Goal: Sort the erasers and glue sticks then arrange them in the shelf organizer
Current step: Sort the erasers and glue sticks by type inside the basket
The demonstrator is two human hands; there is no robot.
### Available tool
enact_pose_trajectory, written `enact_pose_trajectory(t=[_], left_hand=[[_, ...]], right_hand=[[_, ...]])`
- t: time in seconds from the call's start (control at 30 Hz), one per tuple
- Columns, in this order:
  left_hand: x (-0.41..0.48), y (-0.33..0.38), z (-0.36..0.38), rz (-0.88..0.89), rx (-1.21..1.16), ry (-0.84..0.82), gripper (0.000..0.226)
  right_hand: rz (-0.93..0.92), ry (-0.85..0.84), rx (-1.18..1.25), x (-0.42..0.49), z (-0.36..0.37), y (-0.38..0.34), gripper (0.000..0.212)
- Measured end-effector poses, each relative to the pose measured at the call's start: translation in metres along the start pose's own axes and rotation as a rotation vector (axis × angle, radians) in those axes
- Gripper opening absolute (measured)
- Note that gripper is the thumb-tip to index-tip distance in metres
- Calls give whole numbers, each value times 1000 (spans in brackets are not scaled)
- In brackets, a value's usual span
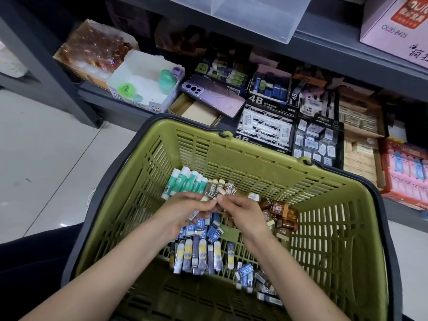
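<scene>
A grey shelf (347, 56) runs across the top, its lower tier packed with open cartons: a white box (143, 72) holding green sharpeners at the left, 4B eraser cartons (266, 126) in the middle, and red and tan cartons to the right. In front of it stands an olive basket (254, 156) with a dark rim, and the task's things lie on its floor in groups. Green glue sticks (185, 184) lie side by side at the far left, with a row of 2B erasers (228, 187) just beside them. Yellow sticks (199, 253) lie in a row nearer the person, blue erasers (200, 227) are between the two rows, and brown erasers (283, 216) are heaped to the right. A purple phone (215, 98) lies across a cardboard tray on the shelf. Both arms reach into the basket. The left hand (183, 209) and right hand (238, 212) meet above the blue erasers, each grip closed, fingertips pinching the same small eraser (205, 198) between them, just in front of the 2B row.
</scene>
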State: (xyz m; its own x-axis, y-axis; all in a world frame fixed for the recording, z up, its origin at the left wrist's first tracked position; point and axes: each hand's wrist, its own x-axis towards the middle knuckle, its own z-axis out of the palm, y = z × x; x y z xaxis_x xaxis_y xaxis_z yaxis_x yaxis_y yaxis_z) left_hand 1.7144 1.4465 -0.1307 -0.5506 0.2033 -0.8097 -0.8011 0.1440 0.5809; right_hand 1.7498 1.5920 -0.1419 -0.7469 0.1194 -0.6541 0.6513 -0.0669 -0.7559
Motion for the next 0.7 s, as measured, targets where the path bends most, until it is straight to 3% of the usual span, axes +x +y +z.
enact_pose_trajectory(t=[0.17, 0.37, 0.43, 0.7], left_hand=[[5, -2, 0, -3, 10, 0, 15], [9, 5, -8, -20, -164, 94, 20], [9, 5, -9, -10, -175, 98, 22], [8, 2, -9, 70, -63, 63, 7]], right_hand=[[107, 157, 148, 16, -26, 1, 11], [23, 314, -481, 55, -33, 16, 30], [-4, 321, -546, 61, -26, 18, 32], [24, 275, -225, 71, -22, 23, 11]])
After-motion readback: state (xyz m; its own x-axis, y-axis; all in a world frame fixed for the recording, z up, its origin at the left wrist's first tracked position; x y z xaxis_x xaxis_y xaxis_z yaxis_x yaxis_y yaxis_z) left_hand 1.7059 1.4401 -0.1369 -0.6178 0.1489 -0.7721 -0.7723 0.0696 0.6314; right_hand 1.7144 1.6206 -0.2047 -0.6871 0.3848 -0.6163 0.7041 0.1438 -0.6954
